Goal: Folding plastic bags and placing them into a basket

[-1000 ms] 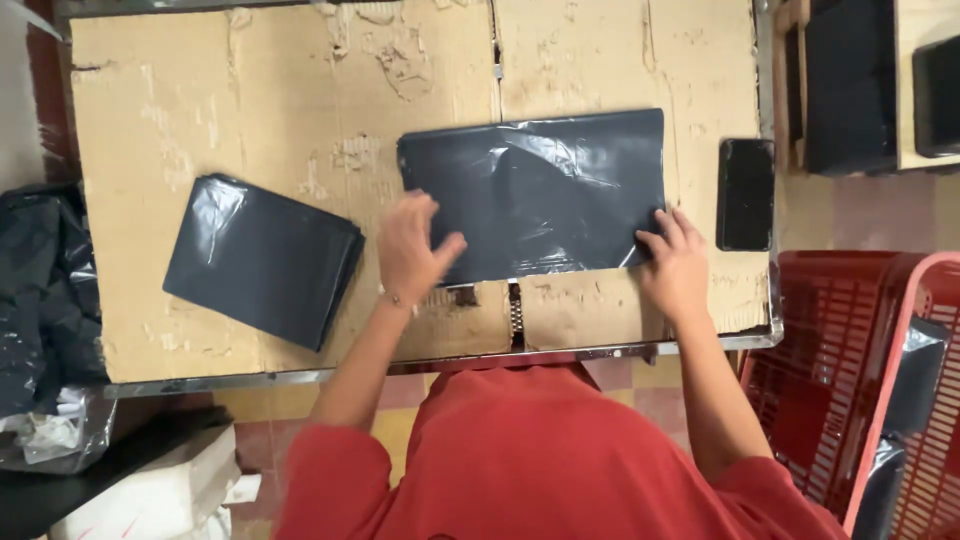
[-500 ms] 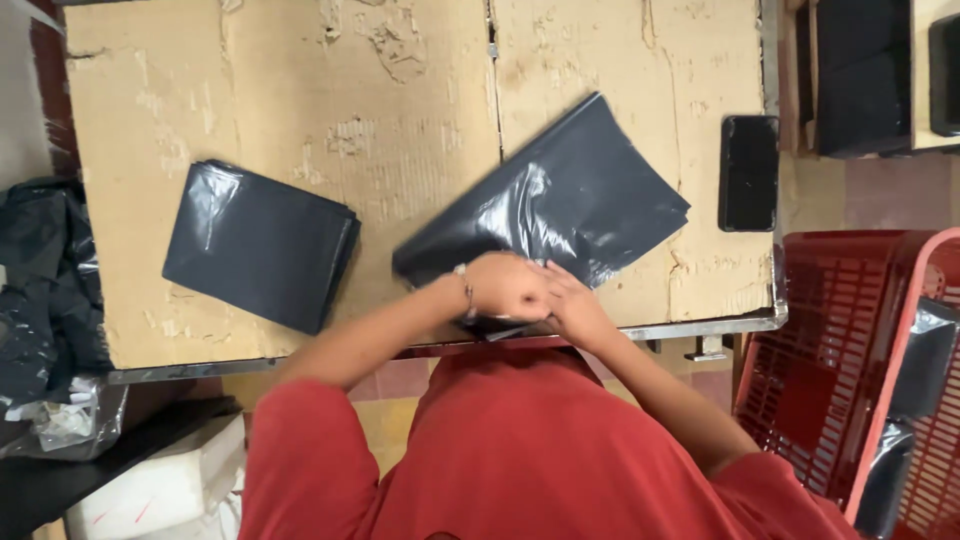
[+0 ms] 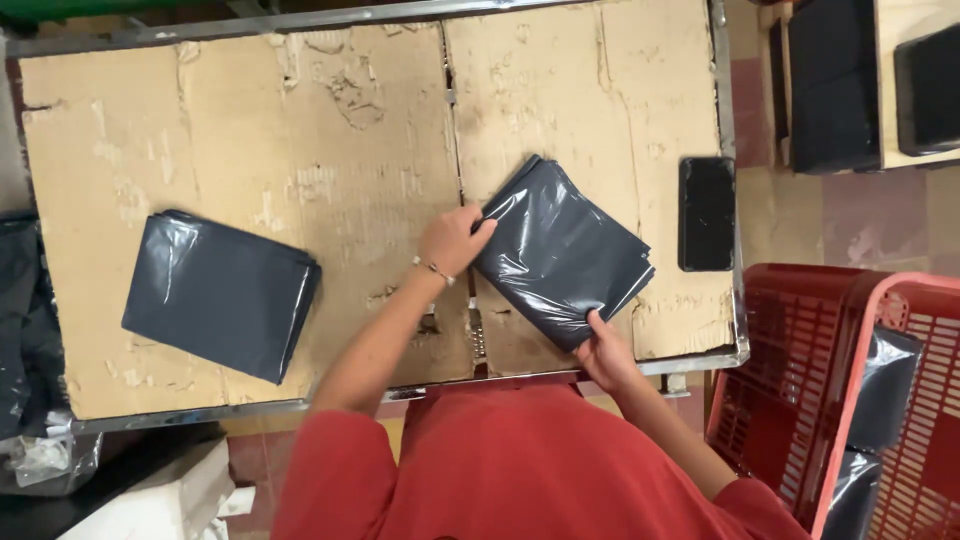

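Observation:
A folded dark grey plastic bag (image 3: 560,252) lies tilted on the cardboard-covered table (image 3: 300,120). My left hand (image 3: 452,240) grips its left corner, fingers curled over the edge. At the bag's near corner my right hand (image 3: 603,352) pinches the plastic from below. A stack of folded dark bags (image 3: 218,292) rests flat at the table's left, apart from both hands.
A black phone (image 3: 706,212) lies at the table's right edge. Red plastic crates (image 3: 860,400) holding dark bags stand to the right. Black trays (image 3: 860,85) sit on a surface at the far right. Dark bags and white wrapping (image 3: 40,400) pile up at the left.
The wide bag was folded over into a smaller rectangle. My hands met at its near edge, then spread apart to its left and near corners.

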